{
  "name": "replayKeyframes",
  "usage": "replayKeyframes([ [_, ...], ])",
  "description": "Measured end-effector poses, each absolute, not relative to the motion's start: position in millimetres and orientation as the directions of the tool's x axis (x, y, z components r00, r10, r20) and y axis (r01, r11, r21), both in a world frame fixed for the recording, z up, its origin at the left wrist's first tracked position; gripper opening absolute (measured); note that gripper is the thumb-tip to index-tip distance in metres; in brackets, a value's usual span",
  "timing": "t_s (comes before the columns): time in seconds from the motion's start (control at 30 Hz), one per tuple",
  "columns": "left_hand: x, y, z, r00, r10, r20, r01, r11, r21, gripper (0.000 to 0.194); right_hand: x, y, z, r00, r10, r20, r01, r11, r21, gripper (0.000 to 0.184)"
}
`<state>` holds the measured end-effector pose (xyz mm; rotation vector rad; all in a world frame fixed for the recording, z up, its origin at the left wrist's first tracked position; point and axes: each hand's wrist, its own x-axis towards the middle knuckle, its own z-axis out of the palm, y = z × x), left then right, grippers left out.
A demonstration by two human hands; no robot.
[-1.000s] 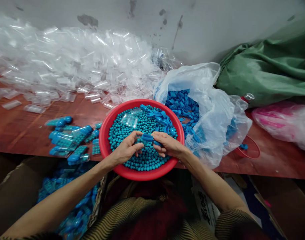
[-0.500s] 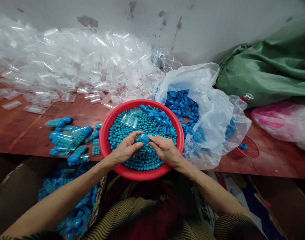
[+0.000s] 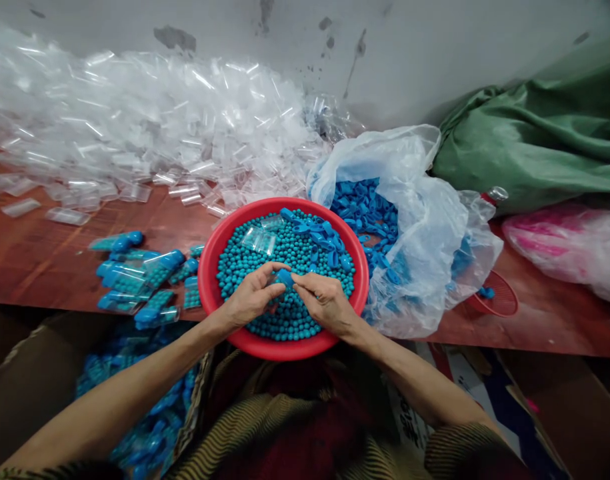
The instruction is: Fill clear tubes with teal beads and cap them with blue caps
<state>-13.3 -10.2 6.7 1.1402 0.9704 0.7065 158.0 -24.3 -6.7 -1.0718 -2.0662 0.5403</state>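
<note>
Over the red basin [image 3: 211, 308], my left hand [image 3: 255, 293] pinches a small blue plastic cap [image 3: 285, 277] between thumb and forefinger. Whether a clear tube sits under the cap, inside the left fingers, cannot be made out. From the other side, my right hand [image 3: 327, 300] has its thumb and fingertips closed on the cap's right edge. Blue beads [image 3: 285, 327] fill the basin beneath both hands. On the beads lie clear plastic tubes [image 3: 259, 241] and, toward the back right, several loose blue caps [image 3: 321, 235].
Filled capped tubes [image 3: 135, 277] lie left of the basin, above a cardboard box [image 3: 29, 373] holding more. A heap of clear tubes [image 3: 149, 127] spreads along the wall. An open plastic bag [image 3: 419, 233] of blue caps, a red basket [image 3: 505, 303] and a green sack [image 3: 535, 140] stand right.
The blue cap has turned a little between my fingers, and my right fingertips have shifted slightly left along it. My left hand has barely moved.
</note>
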Motion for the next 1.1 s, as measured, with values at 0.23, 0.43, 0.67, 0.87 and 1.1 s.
replayKeyframes([
  [0.23,-14.2,-10.8,5.7,0.341,0.91,-0.233,0.035,0.236,0.971,0.034,155.8,-21.4,-7.4,-0.501,0.783,0.369,0.499,0.609,-0.617,0.026],
  [0.43,-15.5,-8.0,5.6,0.434,0.86,-0.269,0.113,0.244,0.963,0.036,173.8,-7.3,6.9,-0.467,0.884,0.0,0.206,0.108,-0.972,0.03],
  [0.67,-9.5,-13.7,2.9,0.416,0.871,-0.26,0.133,0.225,0.965,0.037,166.6,-2.1,7.3,-0.304,0.944,0.125,0.328,0.228,-0.917,0.027],
  [0.87,-5.8,-17.3,7.2,0.376,0.895,-0.241,0.059,0.237,0.97,0.05,158.6,-17.6,12.9,-0.514,0.844,0.151,0.526,0.449,-0.723,0.051],
  [1.1,-6.8,-20.1,7.2,0.371,0.913,-0.172,0.008,0.181,0.983,0.045,145.4,-38.1,7.0,-0.486,0.858,0.168,0.73,0.504,-0.462,0.082],
])
